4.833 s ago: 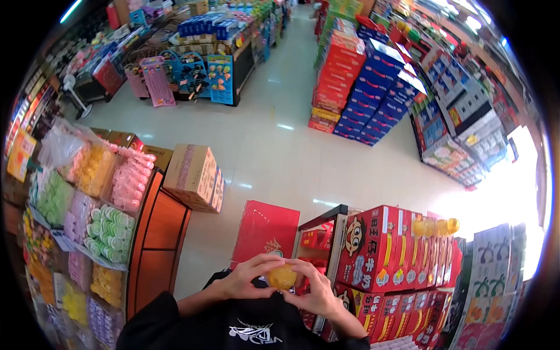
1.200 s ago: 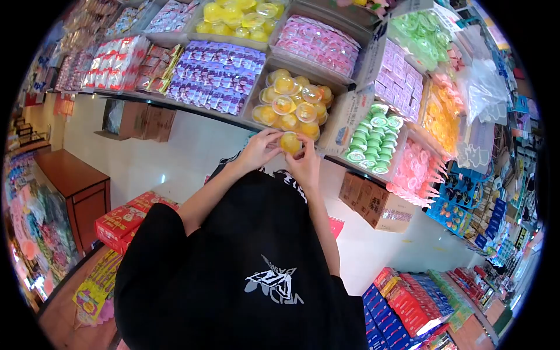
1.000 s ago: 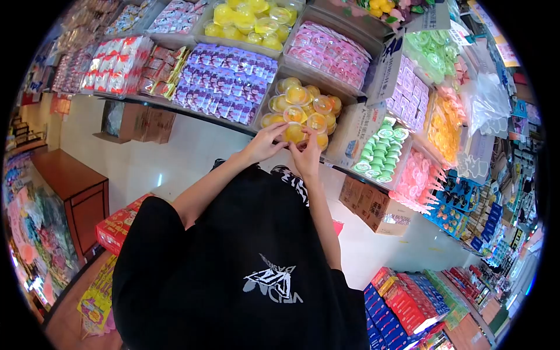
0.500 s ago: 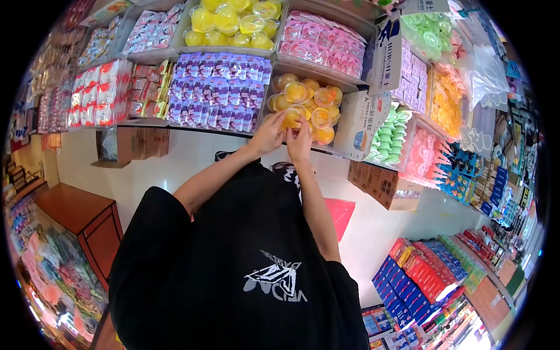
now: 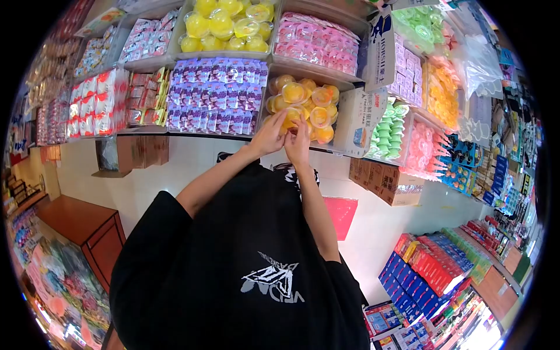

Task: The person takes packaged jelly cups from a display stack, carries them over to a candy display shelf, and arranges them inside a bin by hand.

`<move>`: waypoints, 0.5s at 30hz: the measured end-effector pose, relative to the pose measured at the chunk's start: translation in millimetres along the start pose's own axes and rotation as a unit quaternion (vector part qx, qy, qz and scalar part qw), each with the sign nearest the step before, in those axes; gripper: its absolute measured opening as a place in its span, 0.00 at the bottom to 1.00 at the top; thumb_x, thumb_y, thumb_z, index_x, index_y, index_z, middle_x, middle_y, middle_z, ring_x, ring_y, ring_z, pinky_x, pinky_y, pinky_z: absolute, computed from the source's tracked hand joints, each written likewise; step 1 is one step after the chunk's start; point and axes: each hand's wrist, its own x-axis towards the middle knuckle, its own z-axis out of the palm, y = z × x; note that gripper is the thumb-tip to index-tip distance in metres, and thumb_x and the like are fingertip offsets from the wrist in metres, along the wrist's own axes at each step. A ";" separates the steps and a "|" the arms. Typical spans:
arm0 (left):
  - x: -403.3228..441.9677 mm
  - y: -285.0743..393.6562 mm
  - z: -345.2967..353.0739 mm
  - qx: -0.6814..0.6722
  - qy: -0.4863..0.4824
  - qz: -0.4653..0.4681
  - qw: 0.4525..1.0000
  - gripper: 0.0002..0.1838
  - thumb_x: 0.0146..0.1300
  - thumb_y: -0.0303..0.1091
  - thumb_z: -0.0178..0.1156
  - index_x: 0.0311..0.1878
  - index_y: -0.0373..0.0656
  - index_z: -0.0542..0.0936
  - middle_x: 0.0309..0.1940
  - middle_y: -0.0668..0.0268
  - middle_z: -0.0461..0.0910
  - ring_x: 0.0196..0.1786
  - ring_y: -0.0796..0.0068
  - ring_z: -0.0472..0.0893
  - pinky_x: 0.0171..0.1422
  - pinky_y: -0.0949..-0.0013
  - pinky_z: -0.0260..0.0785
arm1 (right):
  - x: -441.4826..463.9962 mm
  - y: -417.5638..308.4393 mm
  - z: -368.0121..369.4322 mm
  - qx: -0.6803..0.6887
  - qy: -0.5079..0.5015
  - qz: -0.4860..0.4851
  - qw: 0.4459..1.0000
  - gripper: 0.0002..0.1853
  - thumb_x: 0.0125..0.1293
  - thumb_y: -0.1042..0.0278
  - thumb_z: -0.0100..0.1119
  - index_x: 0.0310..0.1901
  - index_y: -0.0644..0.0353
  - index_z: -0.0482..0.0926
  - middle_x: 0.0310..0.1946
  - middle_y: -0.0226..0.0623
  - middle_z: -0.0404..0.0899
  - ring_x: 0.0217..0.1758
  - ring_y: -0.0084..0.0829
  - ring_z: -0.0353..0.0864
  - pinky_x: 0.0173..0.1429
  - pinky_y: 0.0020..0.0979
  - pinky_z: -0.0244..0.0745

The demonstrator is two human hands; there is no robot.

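A yellow-orange jelly cup [image 5: 291, 118] is pinched between my two hands, at the near edge of a bin [image 5: 345, 86] full of similar orange cups [image 5: 321, 116]. My left hand [image 5: 269, 135] grips the cup from its left side, fingers bent round it. On the cup's right, my right hand [image 5: 298, 143] has its fingertips closed on it. Just left of the bin lie purple packets [image 5: 216, 96] in rows. A white printed carton flap [image 5: 361, 119] stands at the bin's right side.
Yellow cups [image 5: 224, 26] and pink packets [image 5: 318, 44] fill bins behind. Green sweets [image 5: 388, 131] and pink ones [image 5: 421, 151] lie to the right. Cardboard boxes [image 5: 385, 182] stand under the counter. Blue and red boxes [image 5: 423, 274] are stacked at lower right; a brown cabinet [image 5: 81, 224] is at left.
The view has swung from the aisle to the sweets counter. Over the last second, my hands with the cup have stayed at the orange cups' bin while the view shifted slightly.
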 end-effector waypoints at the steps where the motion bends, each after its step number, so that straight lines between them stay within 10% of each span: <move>1: 0.1 0.5 0.8 -0.001 -0.002 -0.007 1.000 0.42 0.57 0.28 0.62 0.75 0.32 0.57 0.72 0.42 0.61 0.74 0.42 0.63 0.77 0.55 0.59 | 0.0 0.4 -1.9 -0.001 -0.004 -0.001 1.000 0.22 0.62 0.85 0.56 0.59 0.67 0.70 0.70 0.55 0.65 0.44 0.40 0.85 0.49 0.36 0.82; 12: 2.4 8.3 2.6 0.019 -0.002 -0.027 0.999 0.42 0.61 0.31 0.62 0.75 0.29 0.55 0.72 0.38 0.60 0.75 0.41 0.61 0.79 0.54 0.56 | 3.3 -3.0 -6.4 0.050 -0.019 0.031 0.998 0.28 0.61 0.86 0.56 0.64 0.64 0.67 0.72 0.54 0.63 0.47 0.40 0.86 0.51 0.35 0.82; 15: 1.9 -1.3 6.1 0.033 0.003 0.006 0.999 0.42 0.62 0.32 0.62 0.75 0.28 0.54 0.73 0.37 0.58 0.75 0.39 0.60 0.79 0.54 0.55 | -0.8 -9.7 -8.3 0.065 0.013 0.040 0.997 0.33 0.61 0.83 0.60 0.69 0.67 0.64 0.70 0.55 0.65 0.61 0.49 0.78 0.61 0.39 0.77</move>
